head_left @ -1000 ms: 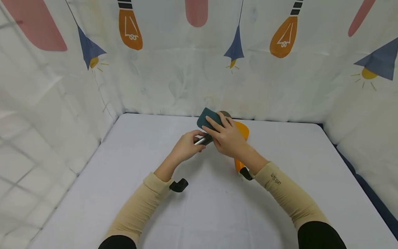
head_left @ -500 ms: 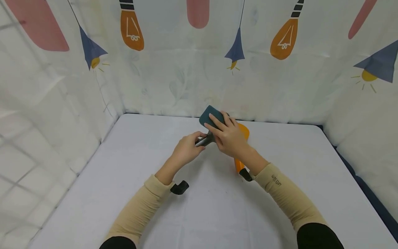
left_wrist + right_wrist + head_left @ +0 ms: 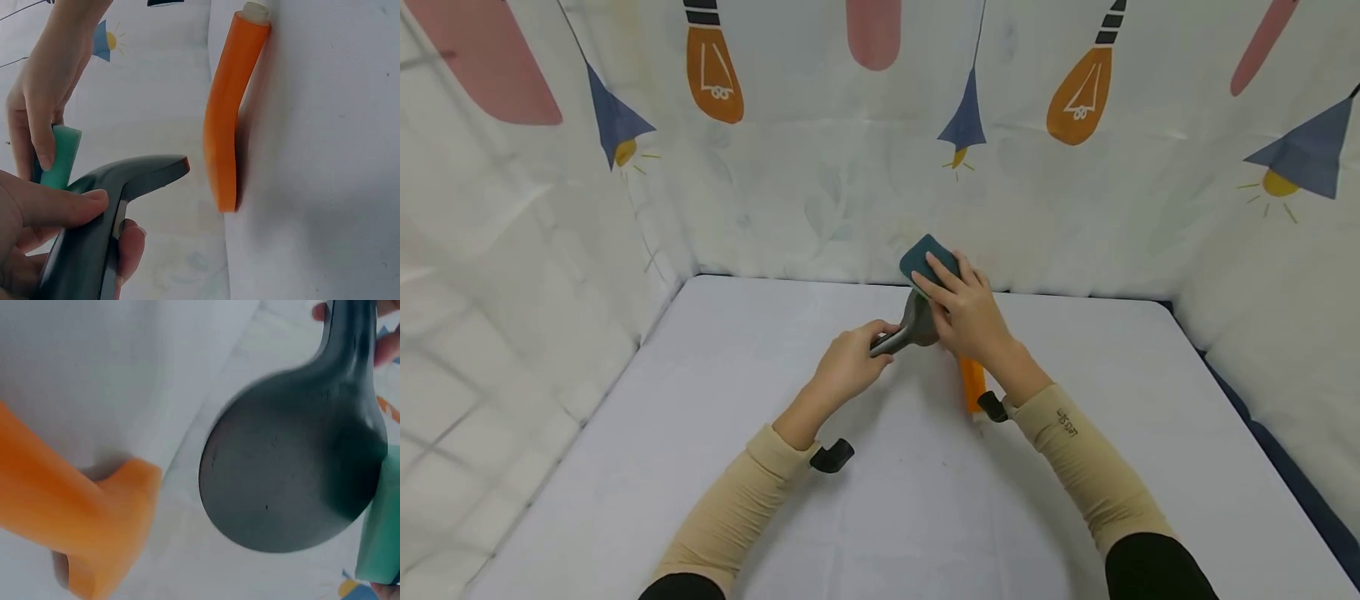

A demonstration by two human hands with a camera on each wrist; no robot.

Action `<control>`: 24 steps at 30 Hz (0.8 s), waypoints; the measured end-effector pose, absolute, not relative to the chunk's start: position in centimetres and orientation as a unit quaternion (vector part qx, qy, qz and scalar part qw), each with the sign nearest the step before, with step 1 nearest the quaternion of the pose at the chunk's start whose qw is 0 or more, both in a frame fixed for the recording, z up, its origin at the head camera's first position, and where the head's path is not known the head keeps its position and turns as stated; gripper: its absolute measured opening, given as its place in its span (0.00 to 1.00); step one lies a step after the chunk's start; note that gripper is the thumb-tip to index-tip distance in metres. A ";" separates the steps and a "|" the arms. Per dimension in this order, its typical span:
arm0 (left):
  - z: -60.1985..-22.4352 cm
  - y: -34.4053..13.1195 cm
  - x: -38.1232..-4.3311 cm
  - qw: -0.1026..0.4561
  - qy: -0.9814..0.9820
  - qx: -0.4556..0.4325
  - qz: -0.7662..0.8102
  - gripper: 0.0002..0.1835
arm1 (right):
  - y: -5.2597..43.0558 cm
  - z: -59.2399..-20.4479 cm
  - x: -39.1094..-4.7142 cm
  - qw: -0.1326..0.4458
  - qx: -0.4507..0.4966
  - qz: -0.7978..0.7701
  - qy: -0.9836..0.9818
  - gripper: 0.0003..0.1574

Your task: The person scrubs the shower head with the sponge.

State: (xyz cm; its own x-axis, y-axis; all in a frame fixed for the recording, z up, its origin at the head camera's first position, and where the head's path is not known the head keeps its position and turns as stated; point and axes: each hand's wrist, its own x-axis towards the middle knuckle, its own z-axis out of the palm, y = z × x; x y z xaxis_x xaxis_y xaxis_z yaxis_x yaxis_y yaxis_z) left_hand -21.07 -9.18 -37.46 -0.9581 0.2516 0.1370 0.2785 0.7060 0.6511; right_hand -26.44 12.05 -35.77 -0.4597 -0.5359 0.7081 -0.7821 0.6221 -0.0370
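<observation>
My left hand grips the handle of a grey handheld shower head, raised over the table. Its smooth round back fills the middle of the right wrist view. In my right hand is a sponge, dark green on one side and light green on the other. Spread fingers lie over the dark side, and the light side faces the shower head, near or against its rim. An orange shower head with a pale connector end lies on the table, partly behind my right hand in the head view.
A white table extends beneath both arms. White fabric walls with printed lamps and bulbs stand behind it and along the sides. A black wrist camera mount sticks out from my left wrist, another from my right.
The sponge and my right hand have moved up and slightly right. More of the grey shower head shows below the sponge, while the orange head is now hidden by my right hand.
</observation>
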 end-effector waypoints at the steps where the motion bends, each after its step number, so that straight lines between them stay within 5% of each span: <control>1: -37.5 -9.2 -21.1 0.019 -0.924 -0.144 -0.355 0.24 | 12.0 -35.8 -26.4 0.338 0.398 0.181 -0.833 0.26; 9: -37.7 -9.1 -20.9 0.036 -0.927 -0.148 -0.343 0.23 | 11.3 -36.3 -25.5 0.320 0.465 0.152 -0.811 0.27; 24: -39.0 -10.1 -20.8 0.120 -0.911 -0.176 -0.352 0.22 | 14.1 -35.6 -27.5 0.320 0.350 0.313 -0.823 0.27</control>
State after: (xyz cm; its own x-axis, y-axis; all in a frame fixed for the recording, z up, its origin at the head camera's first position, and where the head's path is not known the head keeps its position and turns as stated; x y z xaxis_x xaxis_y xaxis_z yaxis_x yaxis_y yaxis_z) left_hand -20.83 -10.09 -39.05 -0.9094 0.2350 0.3431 0.4048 0.6900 0.6000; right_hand -27.50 14.13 -35.56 -0.5504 -0.3756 0.7456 -0.7765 0.5585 -0.2918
